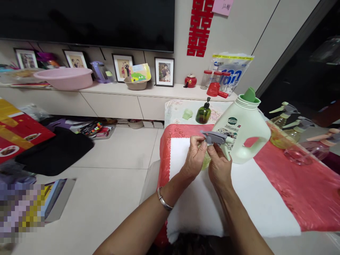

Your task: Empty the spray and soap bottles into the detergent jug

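Observation:
Both hands meet at the grey and pale green trigger head of a spray bottle, just in front of a large jug. My left hand is closed, its fingers and thumb pinching the left side of the head's neck. On the other side my right hand is closed round the same neck, its thumb near the left one. The yellowish bottle body below is mostly hidden by the hands. Right behind stands the pale green detergent jug, uncapped, with a green piece sticking out of its mouth.
A white cloth lies over the red table cover. At right stand several spray bottles. Behind are a dark green pump bottle and a small light green piece. A cabinet runs along the wall.

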A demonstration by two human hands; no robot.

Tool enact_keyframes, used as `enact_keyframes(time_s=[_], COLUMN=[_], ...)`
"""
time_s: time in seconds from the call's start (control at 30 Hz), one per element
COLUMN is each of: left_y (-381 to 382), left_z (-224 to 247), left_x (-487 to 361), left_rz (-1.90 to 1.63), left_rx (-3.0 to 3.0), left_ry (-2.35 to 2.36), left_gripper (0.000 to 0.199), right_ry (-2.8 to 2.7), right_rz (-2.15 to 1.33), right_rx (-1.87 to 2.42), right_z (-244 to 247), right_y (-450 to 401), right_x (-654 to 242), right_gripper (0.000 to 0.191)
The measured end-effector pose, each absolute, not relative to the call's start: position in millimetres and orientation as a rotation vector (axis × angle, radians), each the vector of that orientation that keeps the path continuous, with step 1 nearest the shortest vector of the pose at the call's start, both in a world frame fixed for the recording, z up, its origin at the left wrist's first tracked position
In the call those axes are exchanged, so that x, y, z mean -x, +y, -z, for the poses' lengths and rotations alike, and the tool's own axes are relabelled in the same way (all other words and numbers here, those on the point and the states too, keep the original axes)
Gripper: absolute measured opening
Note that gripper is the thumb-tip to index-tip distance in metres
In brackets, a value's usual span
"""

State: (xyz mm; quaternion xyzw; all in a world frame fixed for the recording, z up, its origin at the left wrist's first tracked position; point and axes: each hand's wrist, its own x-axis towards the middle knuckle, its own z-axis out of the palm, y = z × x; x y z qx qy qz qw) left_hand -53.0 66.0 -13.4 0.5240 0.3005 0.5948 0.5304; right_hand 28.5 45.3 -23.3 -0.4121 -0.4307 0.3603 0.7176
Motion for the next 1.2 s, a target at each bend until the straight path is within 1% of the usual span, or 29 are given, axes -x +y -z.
enact_keyframes(time_s=[0.3,0.37,0.6,0.7,0.8,0.87,1.03,1.2], left_y=[66.7,66.4,66.1,66.9,67.5,67.5,66.3,62.7], left_z=[13.8,12.6,10.4,11.4,11.6,10.8,7.7,5.0], left_x=[51.4,52.1,55.0,54.3,52.5,51.3,51.1,57.1], left_rz=[-1.450,-1.460,-1.441,-1.438,-1.443,-1.444,-1.467,-1.380], left_rx=[-1.265,-1.261,-1.245,-1.255,-1.274,-1.285,-1.285,-1.217], left_ry=[0.734,0.721,0.732,0.719,0.722,0.729,0.724,0.712], left_gripper=[0.028,0.027,0.028,0.031,0.029,0.027,0.024,0.026], right_ry=[-0.963,-0.974,-1.038,-1.085,-1.096,-1.087,-1.085,-1.090], right_rz=[-0.818,-0.827,-0.889,-0.881,-0.868,-0.864,-0.852,-0.856], right_rx=[0.916,0.920,0.954,1.010,1.066,1.075,1.044,0.982], right_z=[25.9,26.2,25.3,25.0,24.9,25.9,30.1,29.3], right_y=[46.7,47.4,50.1,46.1,42.2,42.6,50.3,50.2], right_x=[-34.6,-36.5,-39.3,-44.5,-49.9,-51.6,-50.9,-48.8], right_gripper=[0.046,0.048,0.062,0.056,0.048,0.048,0.057,0.056])
